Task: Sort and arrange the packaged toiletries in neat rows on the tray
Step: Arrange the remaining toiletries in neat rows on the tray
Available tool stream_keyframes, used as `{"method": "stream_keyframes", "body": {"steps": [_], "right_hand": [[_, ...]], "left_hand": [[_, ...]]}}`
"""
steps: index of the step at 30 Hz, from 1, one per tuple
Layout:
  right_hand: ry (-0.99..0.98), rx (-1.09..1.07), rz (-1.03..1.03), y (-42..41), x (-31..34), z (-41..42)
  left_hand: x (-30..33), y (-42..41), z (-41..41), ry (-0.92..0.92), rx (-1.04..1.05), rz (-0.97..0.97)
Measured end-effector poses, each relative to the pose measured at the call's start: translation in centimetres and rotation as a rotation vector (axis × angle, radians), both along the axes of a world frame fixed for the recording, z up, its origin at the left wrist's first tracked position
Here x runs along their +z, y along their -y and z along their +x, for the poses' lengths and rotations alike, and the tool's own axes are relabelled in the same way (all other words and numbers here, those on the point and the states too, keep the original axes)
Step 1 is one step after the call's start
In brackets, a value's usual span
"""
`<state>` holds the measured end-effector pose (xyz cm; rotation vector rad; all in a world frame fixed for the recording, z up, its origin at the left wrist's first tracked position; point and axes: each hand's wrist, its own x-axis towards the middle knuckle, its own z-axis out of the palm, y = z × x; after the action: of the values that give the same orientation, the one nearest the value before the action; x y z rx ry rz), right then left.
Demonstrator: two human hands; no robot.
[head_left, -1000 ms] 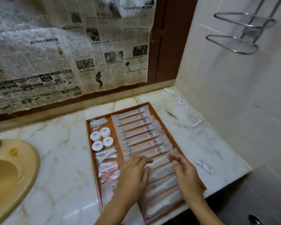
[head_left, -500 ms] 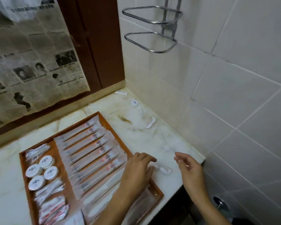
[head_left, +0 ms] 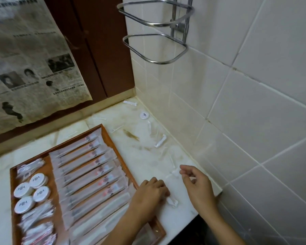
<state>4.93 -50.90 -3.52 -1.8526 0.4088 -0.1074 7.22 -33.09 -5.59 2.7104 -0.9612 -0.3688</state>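
Head view, looking down on a marble counter (head_left: 145, 156) in a tiled corner. Wooden tray (head_left: 113, 138) sits on the counter, left of centre. Long packets (head_left: 88, 175) in clear wrap with red print lie side by side across the tray in one slanted row, overlapping slightly. Left column of the tray: four round white tubs (head_left: 31, 191) clustered together, small clear sachets (head_left: 36, 216) bunched above and below them.

Loose items on the counter right of the tray: a round white tub (head_left: 144, 115) near the wall, a small white tube (head_left: 160, 143) just beside the wall, a small white packet (head_left: 172, 202) near the front edge.

Left hand (head_left: 149, 195) palm down at the tray's right rim, fingers curled, fingertips touching the small white packet; grip or only contact, cannot tell. Right hand (head_left: 196, 184) hovers over the counter nearby, fingers loosely curled, thumb and forefinger close together; holds nothing visible.
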Motion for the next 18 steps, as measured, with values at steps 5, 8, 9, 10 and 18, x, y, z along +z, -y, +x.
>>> {"method": "stream_keyframes", "body": {"steps": [5, 8, 9, 10, 18], "right_hand": [[0.069, 0.056, -0.052, -0.4, 0.9, 4.2], [0.077, 0.08, -0.122, -0.8, 0.7, 7.1], [0.078, 0.099, -0.162, -0.9, 0.5, 8.1], [0.078, 0.128, -0.218, -1.0, 0.2, 9.0], [0.087, 0.442, -0.767, -2.3, -1.5, 14.6]], "left_hand": [[1.1, -0.4, 0.9, 0.009, 0.11, -0.068], [2.6, -1.1, 1.5, 0.018, 0.274, -0.231], [3.0, -1.4, 1.6, 0.025, 0.329, -0.282], [3.5, -1.7, 1.8, 0.037, 0.381, -0.318], [6.4, -4.4, 2.4, -0.042, 0.806, -0.486]]}}
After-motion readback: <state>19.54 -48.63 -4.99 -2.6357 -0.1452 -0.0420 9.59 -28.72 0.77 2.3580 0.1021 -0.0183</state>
